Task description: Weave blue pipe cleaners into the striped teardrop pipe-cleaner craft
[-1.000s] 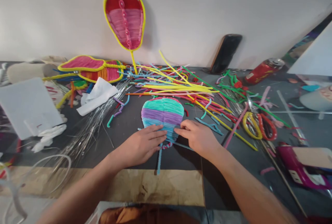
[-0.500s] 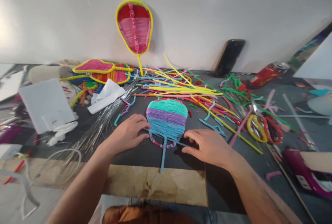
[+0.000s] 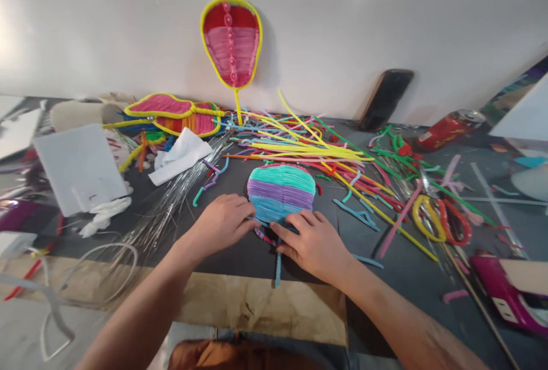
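Observation:
In front of me on the dark tabletop lies a small pipe-cleaner fan (image 3: 281, 190), banded in turquoise, purple and blue, its blue stem (image 3: 278, 270) pointing toward me. My left hand (image 3: 226, 220) closes thumb and fingertips on the fan's lower left edge. Over the lower right part, my right hand (image 3: 314, 241) is bent with its fingertips pressed at the blue rows near the stem. A loose blue pipe cleaner (image 3: 369, 261) sticks out to the right from beneath that hand. The fingers partly hide the pink and grey twisted bottom rim (image 3: 264, 237).
A pile of pipe cleaners (image 3: 308, 150) lies behind the fan. A finished pink fan (image 3: 232, 44) leans on the wall. Scissors (image 3: 454, 224), a red can (image 3: 451, 129), a phone (image 3: 387, 99) and a purple glue gun (image 3: 496, 290) are rightward; thin wires (image 3: 165, 216) and white paper (image 3: 79, 167) leftward.
My right hand has moved left from beside the fan onto its lower part, leaving the blue pipe cleaner's end out behind it. My left hand stays at the left edge.

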A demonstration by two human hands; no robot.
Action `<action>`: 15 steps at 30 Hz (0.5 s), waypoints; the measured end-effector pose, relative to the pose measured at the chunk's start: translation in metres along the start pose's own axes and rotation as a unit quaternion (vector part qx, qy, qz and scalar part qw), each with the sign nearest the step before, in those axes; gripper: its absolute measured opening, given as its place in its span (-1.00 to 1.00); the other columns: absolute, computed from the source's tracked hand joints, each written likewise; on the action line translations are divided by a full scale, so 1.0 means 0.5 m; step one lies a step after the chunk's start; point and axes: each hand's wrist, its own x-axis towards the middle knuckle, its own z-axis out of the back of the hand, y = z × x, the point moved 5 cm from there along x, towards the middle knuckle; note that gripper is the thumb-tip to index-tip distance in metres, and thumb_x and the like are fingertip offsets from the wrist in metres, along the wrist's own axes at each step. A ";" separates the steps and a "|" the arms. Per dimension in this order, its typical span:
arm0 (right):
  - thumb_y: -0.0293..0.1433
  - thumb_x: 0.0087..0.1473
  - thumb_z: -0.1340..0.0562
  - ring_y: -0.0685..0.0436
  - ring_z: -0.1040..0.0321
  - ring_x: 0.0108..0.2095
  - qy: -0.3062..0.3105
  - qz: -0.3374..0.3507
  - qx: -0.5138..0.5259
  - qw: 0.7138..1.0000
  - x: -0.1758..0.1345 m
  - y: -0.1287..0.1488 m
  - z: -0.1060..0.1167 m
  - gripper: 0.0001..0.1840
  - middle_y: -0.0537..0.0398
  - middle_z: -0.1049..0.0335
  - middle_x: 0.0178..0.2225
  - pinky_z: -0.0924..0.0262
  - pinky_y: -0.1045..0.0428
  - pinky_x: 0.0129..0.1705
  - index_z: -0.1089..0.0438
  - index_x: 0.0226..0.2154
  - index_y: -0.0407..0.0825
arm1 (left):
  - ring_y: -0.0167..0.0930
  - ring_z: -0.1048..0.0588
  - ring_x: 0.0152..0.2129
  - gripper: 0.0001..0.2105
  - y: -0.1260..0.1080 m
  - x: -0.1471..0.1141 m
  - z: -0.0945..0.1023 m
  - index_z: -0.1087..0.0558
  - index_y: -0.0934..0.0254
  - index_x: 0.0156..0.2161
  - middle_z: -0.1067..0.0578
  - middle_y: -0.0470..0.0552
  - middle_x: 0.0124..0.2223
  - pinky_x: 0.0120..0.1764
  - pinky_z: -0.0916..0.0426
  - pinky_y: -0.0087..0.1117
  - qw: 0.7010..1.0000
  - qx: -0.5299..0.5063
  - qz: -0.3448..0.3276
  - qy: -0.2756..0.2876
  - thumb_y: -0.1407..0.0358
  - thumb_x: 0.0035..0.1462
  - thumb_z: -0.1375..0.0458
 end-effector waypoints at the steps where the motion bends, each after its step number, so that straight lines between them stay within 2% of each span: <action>1: -0.13 0.19 -0.08 -0.20 -0.19 -0.19 0.003 -0.002 -0.005 1.000 0.000 0.000 -0.002 -0.56 -0.04 -0.36 -0.14 -0.06 -0.07 -0.23 -0.27 0.08 0.11 | -0.33 -0.42 -0.37 -0.79 -0.003 0.001 -0.001 -0.39 0.28 -0.32 -0.45 -0.01 -0.37 -0.28 -0.25 -0.31 1.000 0.006 0.008 -0.004 0.16 0.19 -0.07; 7: -0.08 0.18 -0.06 -0.21 -0.18 -0.21 0.008 0.009 -0.017 1.000 0.000 0.001 -0.006 -0.54 -0.04 -0.36 -0.16 -0.07 -0.05 -0.28 -0.29 0.07 0.13 | -0.30 -0.44 -0.28 -0.82 -0.023 0.006 -0.010 -0.39 0.24 -0.13 -0.46 0.04 -0.25 -0.21 -0.28 -0.29 1.000 0.007 -0.007 -0.023 0.29 0.16 -0.09; 11: -0.08 0.19 -0.04 -0.23 -0.17 -0.20 0.013 0.003 -0.016 1.000 0.001 0.001 -0.009 -0.51 -0.07 -0.36 -0.16 -0.10 -0.07 -0.27 -0.29 0.07 0.05 | -0.29 -0.45 -0.28 -0.81 -0.022 0.007 -0.016 -0.41 0.21 -0.13 -0.46 0.03 -0.27 -0.22 -0.29 -0.28 1.000 0.004 -0.015 -0.017 0.27 0.16 -0.08; 15: -0.08 0.20 -0.01 -0.23 -0.17 -0.19 0.020 -0.008 -0.007 1.000 0.002 -0.004 -0.010 -0.51 -0.07 -0.36 -0.15 -0.11 -0.08 -0.26 -0.30 0.07 0.07 | -0.30 -0.44 -0.30 -0.83 -0.021 0.008 -0.015 -0.43 0.21 -0.15 -0.45 0.03 -0.28 -0.22 -0.29 -0.28 1.000 0.004 -0.013 -0.008 0.27 0.16 -0.08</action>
